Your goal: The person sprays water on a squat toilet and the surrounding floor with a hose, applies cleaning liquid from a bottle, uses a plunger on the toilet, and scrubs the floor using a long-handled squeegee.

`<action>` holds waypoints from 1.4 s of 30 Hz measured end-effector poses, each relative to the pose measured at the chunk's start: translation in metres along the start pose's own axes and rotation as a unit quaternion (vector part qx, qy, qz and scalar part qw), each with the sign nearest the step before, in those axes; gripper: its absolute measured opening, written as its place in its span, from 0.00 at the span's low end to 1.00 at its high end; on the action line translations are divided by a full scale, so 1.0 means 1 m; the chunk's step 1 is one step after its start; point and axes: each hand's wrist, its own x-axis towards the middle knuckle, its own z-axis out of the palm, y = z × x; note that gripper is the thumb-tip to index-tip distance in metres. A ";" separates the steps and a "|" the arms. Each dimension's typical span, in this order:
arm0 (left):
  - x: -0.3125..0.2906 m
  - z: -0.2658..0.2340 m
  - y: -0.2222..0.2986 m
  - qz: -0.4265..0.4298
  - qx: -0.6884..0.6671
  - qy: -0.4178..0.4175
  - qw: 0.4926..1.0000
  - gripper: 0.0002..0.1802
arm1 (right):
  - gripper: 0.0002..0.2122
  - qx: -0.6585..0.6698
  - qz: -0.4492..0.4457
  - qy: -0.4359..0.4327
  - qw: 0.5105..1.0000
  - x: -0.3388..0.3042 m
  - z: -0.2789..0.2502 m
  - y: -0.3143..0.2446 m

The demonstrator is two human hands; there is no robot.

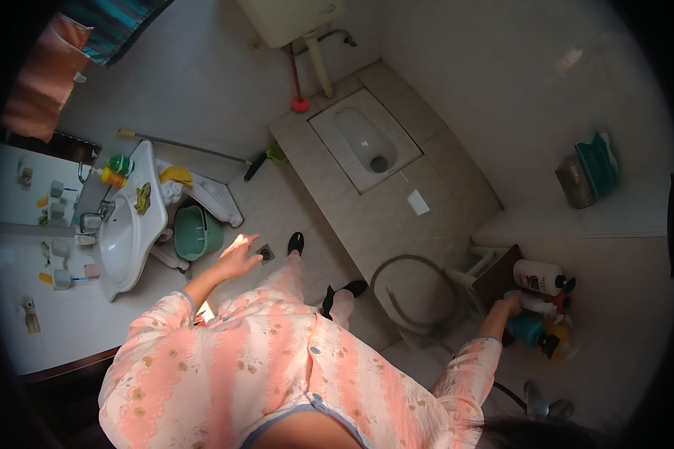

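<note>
My left hand [237,259] hangs in the air over the tiled floor, holding nothing, with its fingers stretched out. Nearest to it are a green bucket [197,232] and a round floor drain [264,254]. My right hand [510,302] reaches to a group of bottles at the right wall and is closed on the lower end of a white bottle [533,302] with a red-orange top. Against that bottle stand a larger white pump bottle [538,277] with a black top and a blue bottle [526,329]. A yellowish bottle [558,338] sits partly behind them.
A raised tiled step holds a squat toilet [367,142] and a small white rectangle [419,202]. A grey hose [386,262] loops near the step. On the left are a white washbasin [127,239], a mirror [30,183] and a long-handled brush [195,147].
</note>
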 end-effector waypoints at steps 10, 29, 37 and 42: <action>0.160 -0.139 -0.098 0.110 0.241 0.064 0.962 0.36 | 0.27 -0.176 -0.128 -0.103 0.971 -0.119 -0.041 0.110; 0.782 -0.234 -0.157 0.359 0.594 0.158 0.702 0.09 | 0.17 -0.164 0.189 -0.455 0.855 -0.596 -0.002 0.222; 0.716 -0.227 -0.177 0.117 0.618 -0.016 0.777 0.11 | 0.12 -0.162 0.278 -0.407 0.855 -0.577 0.008 0.283; 0.568 -0.172 -0.294 -0.197 -0.050 -0.165 0.965 0.23 | 0.12 -0.162 0.315 -0.386 0.852 -0.580 0.016 0.290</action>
